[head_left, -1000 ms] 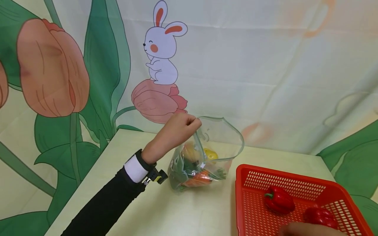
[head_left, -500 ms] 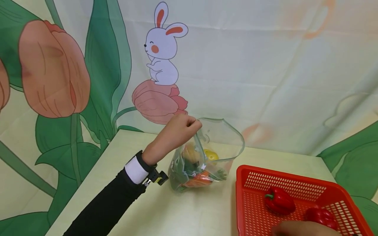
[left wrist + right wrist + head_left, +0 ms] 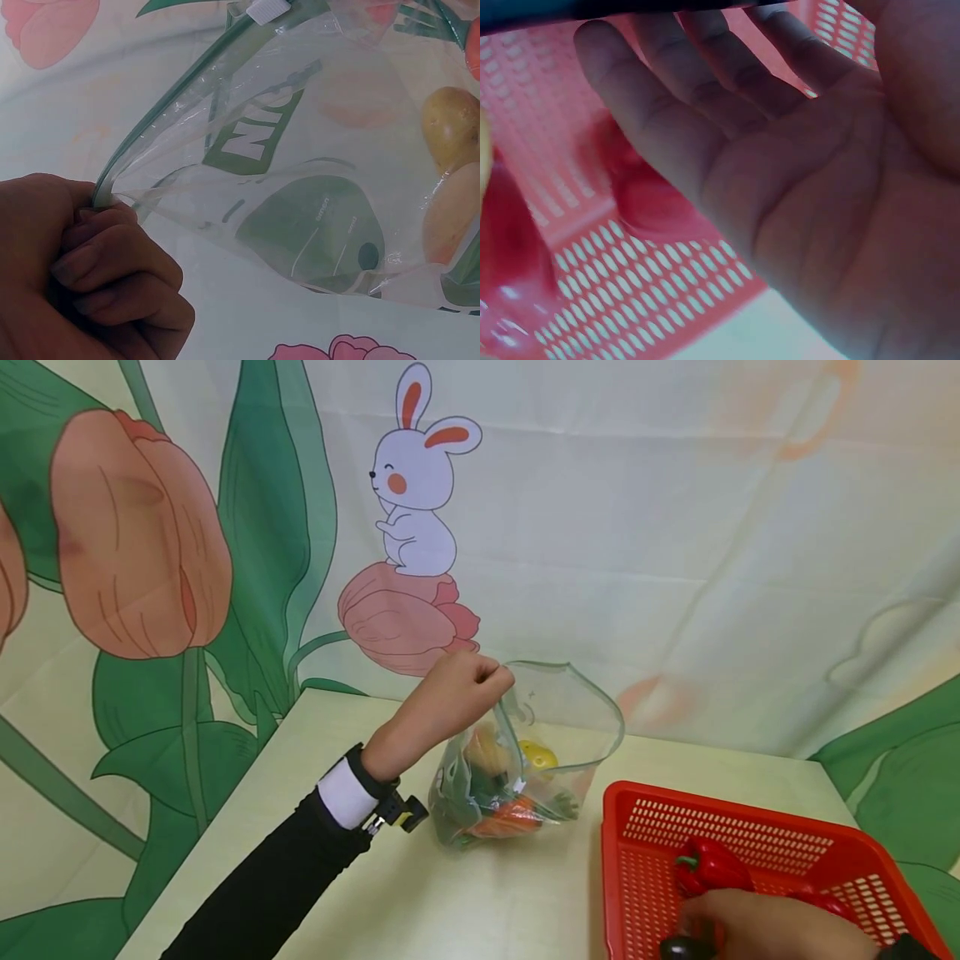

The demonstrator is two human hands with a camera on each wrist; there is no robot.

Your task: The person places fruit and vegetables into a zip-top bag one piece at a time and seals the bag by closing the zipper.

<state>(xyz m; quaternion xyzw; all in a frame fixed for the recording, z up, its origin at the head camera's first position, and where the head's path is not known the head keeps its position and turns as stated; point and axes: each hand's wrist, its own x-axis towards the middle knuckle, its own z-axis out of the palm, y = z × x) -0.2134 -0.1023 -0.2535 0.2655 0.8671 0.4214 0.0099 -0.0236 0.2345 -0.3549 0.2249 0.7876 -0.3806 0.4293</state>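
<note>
My left hand (image 3: 457, 697) grips the rim of a clear zip bag (image 3: 448, 806); in the left wrist view its curled fingers clutch the green-edged corner. The bag stands on the table with its mouth gaping. Through the plastic show potatoes (image 3: 450, 124), a carrot (image 3: 513, 817), a yellow item (image 3: 538, 754) and green leafy pieces. Over the red basket (image 3: 617, 877), my right hand (image 3: 772, 922) holds a dark, glossy eggplant (image 3: 684, 948), mostly cut off by the frame's bottom. In the right wrist view the fingers reach up to the long dark eggplant (image 3: 592, 9).
Two red bell peppers lie in the basket: one pepper (image 3: 711, 862) near its back wall, another pepper (image 3: 825, 903) partly behind my right hand. A yellow edge of something (image 3: 484, 150) shows in the right wrist view. A printed cloth (image 3: 600, 527) hangs behind the pale table (image 3: 360, 893).
My right hand has moved up and farther into the basket, and the dark eggplant has come into view with it. My left hand and the bag stay in place.
</note>
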